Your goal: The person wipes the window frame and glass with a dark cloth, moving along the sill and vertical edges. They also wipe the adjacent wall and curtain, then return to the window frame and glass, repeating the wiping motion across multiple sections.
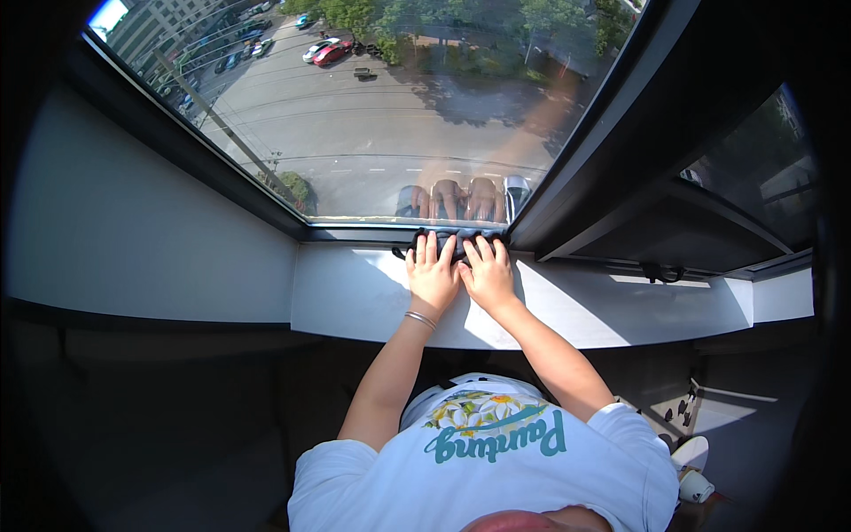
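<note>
A dark cloth [465, 238] lies bunched along the bottom of the window frame, where the frame meets the white windowsill [359, 292]. Both my hands press on it side by side, fingers pointing towards the glass. My left hand [433, 271], with a bracelet at its wrist, rests on the cloth's left part, fingers spread. On the right part lies my right hand [488, 272], its thumb close to the other hand. A small black loop of the cloth sticks out on the left. The fingertips lie on top of the cloth, and its underside is hidden.
The large window pane [372, 133] stands just beyond my hands, with a street and parked cars far below. To the right is a dark framed window section [665, 226] with a black handle [661, 272]. A white cup [696, 487] is at the lower right.
</note>
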### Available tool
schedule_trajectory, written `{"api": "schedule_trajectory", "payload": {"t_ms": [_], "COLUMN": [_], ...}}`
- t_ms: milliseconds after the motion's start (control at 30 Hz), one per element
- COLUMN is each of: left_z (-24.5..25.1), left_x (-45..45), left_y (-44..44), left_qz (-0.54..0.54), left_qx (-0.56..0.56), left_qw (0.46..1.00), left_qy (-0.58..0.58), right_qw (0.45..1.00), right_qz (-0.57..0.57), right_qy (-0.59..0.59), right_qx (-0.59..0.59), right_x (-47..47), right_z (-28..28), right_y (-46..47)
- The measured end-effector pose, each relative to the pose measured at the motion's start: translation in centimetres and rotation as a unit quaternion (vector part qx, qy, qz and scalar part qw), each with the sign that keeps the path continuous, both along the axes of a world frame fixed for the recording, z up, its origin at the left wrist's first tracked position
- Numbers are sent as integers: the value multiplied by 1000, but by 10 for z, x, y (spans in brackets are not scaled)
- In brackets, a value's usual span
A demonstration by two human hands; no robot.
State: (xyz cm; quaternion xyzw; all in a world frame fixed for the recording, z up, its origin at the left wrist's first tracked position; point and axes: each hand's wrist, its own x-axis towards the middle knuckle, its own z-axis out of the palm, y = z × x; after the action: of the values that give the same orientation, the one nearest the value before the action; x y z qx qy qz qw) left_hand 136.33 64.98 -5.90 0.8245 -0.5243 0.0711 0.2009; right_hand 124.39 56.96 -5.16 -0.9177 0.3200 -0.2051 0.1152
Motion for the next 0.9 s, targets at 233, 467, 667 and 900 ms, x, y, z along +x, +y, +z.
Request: {"api": "schedule_trajectory", "payload": {"t_ms": [233, 467, 667, 900], "left_z": [5, -12, -19, -18], "left_x": [88, 152, 168, 110], "left_y": [51, 85, 96, 60], "left_qz": [80, 82, 129, -50], "left_qx": [52, 9, 10, -25], "left_qw": [995, 996, 991, 998], "left_qy": [-19, -40, -23, -38], "right_qw": [996, 995, 989, 997], "right_qz": [81, 80, 146, -24], "right_qy": [4, 49, 13, -61], "right_qx": [-25, -26, -1, -45], "right_x": [75, 140, 168, 99], "right_z": [2, 2, 4, -17], "right_y": [37, 66, 74, 54]}}
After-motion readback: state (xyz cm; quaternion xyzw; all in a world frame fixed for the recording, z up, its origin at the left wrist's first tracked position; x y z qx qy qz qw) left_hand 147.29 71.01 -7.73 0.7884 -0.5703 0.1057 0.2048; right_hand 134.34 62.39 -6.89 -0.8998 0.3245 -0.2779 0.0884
